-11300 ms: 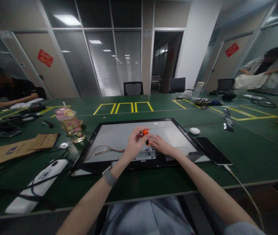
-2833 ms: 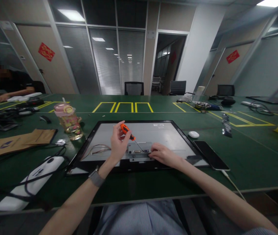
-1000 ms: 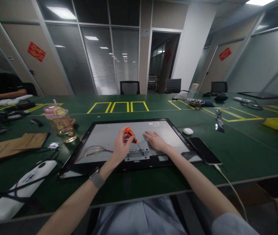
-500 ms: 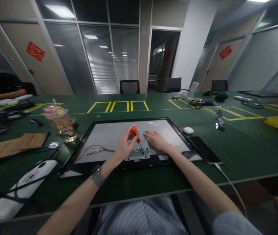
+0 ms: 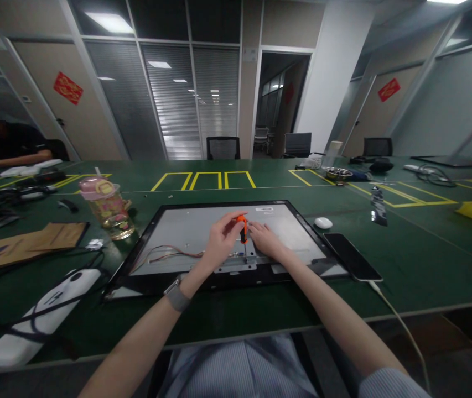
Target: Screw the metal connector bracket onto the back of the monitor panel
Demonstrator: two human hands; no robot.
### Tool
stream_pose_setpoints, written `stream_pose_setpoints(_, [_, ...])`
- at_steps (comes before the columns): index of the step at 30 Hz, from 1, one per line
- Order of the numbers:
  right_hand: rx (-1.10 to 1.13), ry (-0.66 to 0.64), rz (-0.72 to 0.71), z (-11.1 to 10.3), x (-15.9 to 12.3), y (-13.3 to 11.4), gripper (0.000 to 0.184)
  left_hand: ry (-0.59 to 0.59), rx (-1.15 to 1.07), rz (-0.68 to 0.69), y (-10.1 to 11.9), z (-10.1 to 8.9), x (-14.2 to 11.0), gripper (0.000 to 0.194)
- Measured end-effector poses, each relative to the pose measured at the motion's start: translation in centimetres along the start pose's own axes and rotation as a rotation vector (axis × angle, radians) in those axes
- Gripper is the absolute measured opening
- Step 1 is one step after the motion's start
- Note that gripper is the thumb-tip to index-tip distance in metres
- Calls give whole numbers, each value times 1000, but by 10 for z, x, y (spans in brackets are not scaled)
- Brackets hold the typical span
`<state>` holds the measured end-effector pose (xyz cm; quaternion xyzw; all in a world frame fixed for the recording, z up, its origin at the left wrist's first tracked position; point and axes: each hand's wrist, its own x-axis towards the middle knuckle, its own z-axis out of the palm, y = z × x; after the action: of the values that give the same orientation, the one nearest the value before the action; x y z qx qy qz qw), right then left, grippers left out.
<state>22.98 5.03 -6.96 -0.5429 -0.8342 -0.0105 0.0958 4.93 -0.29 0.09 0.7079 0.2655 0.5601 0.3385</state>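
My left hand (image 5: 222,239) is closed round the orange and black handle of a screwdriver (image 5: 243,232). The screwdriver stands nearly upright, its tip down at a metal bracket (image 5: 236,267) on the near edge of a display panel (image 5: 169,224). Whether the tip sits in a screw is too small to tell. My right hand (image 5: 265,241) lies flat with fingers stretched out on the panel's grey metal back, just right of the screwdriver. Thin coloured wires (image 5: 173,253) run across the panel to the left of the bracket.
Left of the panel are a drink bottle (image 5: 105,207), a brown paper bag (image 5: 28,243) and a white power strip (image 5: 40,318) with black cables. To the right lie a phone (image 5: 352,256) on a cable and a white earbud case (image 5: 323,223). A person (image 5: 7,138) sits far left.
Over the last second the screwdriver has swung from a leftward lean to nearly upright, my left hand moving right with it. Earlier my right hand's fingers were at the bracket; now they lie flat.
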Motion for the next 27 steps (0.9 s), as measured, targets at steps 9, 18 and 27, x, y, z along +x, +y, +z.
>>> stream_pose_setpoints(9, [1,2,18,-1,0,-2,46,42,103,84,3,-11,0,29])
stream_pose_setpoints(18, [17,5,14,0,0,1,45,121,97,48,-1,-16,-2,19])
stream_pose_setpoints(27, [22,9,-17,5,1,7,46,39,143,91,10,-17,-4,25])
